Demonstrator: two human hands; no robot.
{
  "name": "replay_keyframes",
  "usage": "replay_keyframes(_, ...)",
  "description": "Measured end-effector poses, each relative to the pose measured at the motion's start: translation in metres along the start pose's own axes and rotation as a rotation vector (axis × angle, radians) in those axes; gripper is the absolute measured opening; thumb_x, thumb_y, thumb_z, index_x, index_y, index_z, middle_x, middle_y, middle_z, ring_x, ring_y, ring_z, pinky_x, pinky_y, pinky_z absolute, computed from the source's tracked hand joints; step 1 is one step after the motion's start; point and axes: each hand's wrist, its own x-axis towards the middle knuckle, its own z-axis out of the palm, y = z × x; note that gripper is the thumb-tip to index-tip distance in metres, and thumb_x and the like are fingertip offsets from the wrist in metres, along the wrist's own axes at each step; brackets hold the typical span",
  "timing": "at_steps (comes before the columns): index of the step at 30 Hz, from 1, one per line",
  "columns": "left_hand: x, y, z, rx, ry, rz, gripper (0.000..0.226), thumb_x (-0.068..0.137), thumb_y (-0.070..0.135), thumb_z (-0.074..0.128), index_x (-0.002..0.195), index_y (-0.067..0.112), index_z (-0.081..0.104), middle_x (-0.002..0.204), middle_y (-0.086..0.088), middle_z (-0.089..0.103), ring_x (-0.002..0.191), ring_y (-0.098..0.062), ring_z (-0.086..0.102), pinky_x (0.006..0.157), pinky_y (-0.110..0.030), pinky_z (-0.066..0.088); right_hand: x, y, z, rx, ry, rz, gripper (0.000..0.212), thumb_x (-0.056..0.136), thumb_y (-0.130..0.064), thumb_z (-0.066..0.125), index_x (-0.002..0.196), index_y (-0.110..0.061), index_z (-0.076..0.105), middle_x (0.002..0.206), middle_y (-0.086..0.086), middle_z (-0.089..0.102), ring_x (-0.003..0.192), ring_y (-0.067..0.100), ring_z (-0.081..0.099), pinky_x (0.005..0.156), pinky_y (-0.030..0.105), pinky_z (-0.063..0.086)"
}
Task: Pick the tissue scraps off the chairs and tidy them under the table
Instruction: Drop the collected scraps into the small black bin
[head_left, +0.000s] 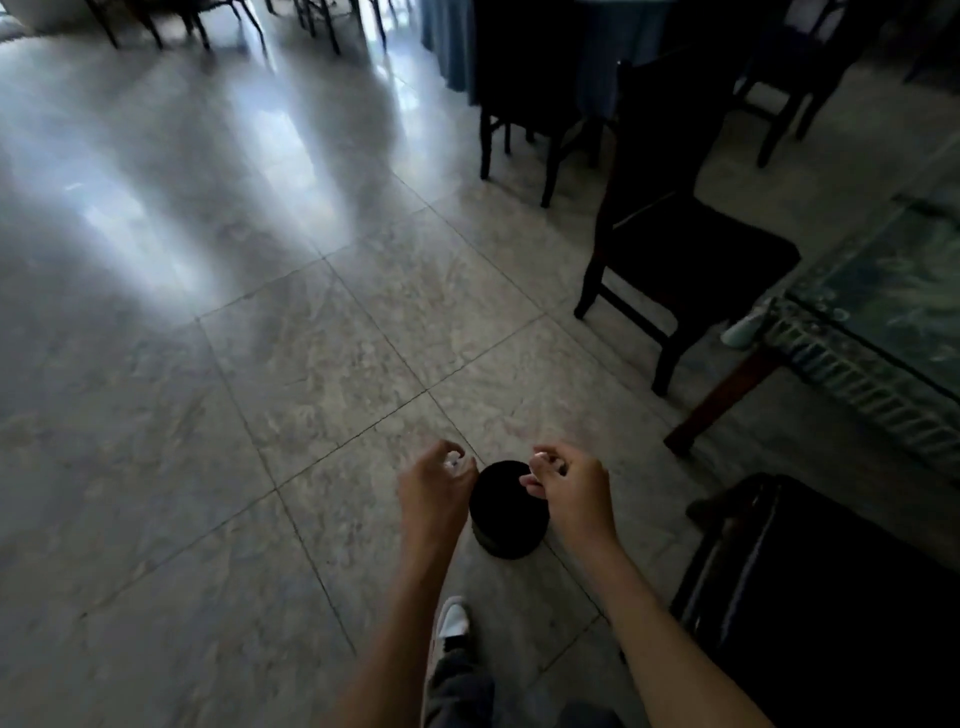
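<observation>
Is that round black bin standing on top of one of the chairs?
No, the round black bin stands on the tiled floor, between the person's two hands and apart from the dark chair by the table.

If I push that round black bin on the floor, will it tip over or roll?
The bin looks squat and wide, standing upright on flat tiles, so it would probably slide rather than tip. Knocked onto its side, its round wall could let it roll.
</observation>
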Motion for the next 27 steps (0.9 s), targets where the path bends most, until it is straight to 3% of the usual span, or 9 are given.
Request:
replay_keyframes(7,0.075,-0.041,0.05,0.029,-0.146,-0.025,0.014,0.084,0.02,0.072,0.09,0.009,0.071,0.071,-0.018,0.07,0.068,-0.033,0.068,0.065,-0.047,0.055,0.063,0.04,0.038,0.004,0.142,0.101,0.006,0.092,-0.017,0.066,0.089,-0.02,0.07,0.072,0.003,0.071,0.062,0.013,0.072,0.063,0.036,0.062)
replay_keyframes(12,0.11,-0.101,0.109,0.011,-0.159,-0.109,0.01,0.082,0.019,0.074,0.088,0.011,0.071,0.071,-0.003,0.067,0.064,-0.022,0.069,0.062,-0.045,0.058,0.109,0.118,0.066,0.04,0.165,0.221,0.007,0.091,-0.012,0.067,0.086,-0.015,0.069,0.07,0.004,0.068,0.065,0.016,0.073,0.064,0.032,0.062)
replay_keyframes(15,0.129,-0.149,0.152,0.025,-0.191,-0.178,0.012,0.083,0.024,0.074,0.088,0.013,0.07,0.07,-0.006,0.07,0.062,-0.021,0.069,0.061,-0.044,0.058,0.135,0.181,0.089,0.037,0.162,0.291,0.004,0.091,-0.009,0.067,0.091,-0.009,0.071,0.072,0.003,0.067,0.067,0.018,0.073,0.064,0.029,0.061)
replay_keyframes(18,0.142,-0.203,0.201,0.074,-0.217,-0.219,0.012,0.084,0.027,0.073,0.087,0.015,0.07,0.068,0.0,0.068,0.059,-0.007,0.065,0.057,-0.029,0.055,0.156,0.245,0.112,-0.04,0.122,0.35,0.016,0.091,-0.012,0.066,0.105,-0.008,0.072,0.077,0.003,0.07,0.068,0.012,0.072,0.067,0.033,0.062)
replay_keyframes(20,0.15,-0.236,0.234,0.082,-0.217,-0.249,0.01,0.083,0.025,0.073,0.084,0.016,0.07,0.065,0.006,0.066,0.058,0.001,0.062,0.051,-0.014,0.046,0.17,0.288,0.126,-0.083,0.108,0.366,0.021,0.091,-0.014,0.067,0.11,-0.009,0.072,0.076,-0.004,0.069,0.067,0.001,0.069,0.067,0.022,0.059)
replay_keyframes(22,0.155,-0.271,0.267,0.098,-0.23,-0.283,0.011,0.083,0.026,0.073,0.084,0.015,0.07,0.066,0.001,0.067,0.061,-0.005,0.065,0.056,-0.023,0.051,0.184,0.328,0.138,-0.15,0.106,0.371,0.022,0.089,-0.015,0.068,0.11,-0.01,0.073,0.071,-0.014,0.063,0.064,-0.013,0.062,0.057,0.004,0.047)
replay_keyframes(24,0.157,-0.302,0.297,0.135,-0.256,-0.303,0.014,0.083,0.029,0.071,0.086,0.015,0.07,0.071,-0.004,0.07,0.067,-0.017,0.068,0.06,-0.03,0.054,0.195,0.364,0.147,-0.216,0.107,0.393,0.021,0.088,-0.017,0.069,0.107,-0.011,0.073,0.069,-0.016,0.059,0.061,-0.011,0.059,0.051,0.0,0.039)
replay_keyframes(27,0.159,-0.344,0.334,0.151,-0.257,-0.322,0.012,0.082,0.027,0.072,0.084,0.016,0.069,0.069,-0.001,0.067,0.065,-0.016,0.066,0.053,-0.02,0.046,0.211,0.412,0.16,-0.279,0.103,0.44,0.019,0.088,-0.02,0.068,0.105,-0.011,0.073,0.075,-0.004,0.064,0.063,-0.006,0.053,0.05,0.0,0.037)
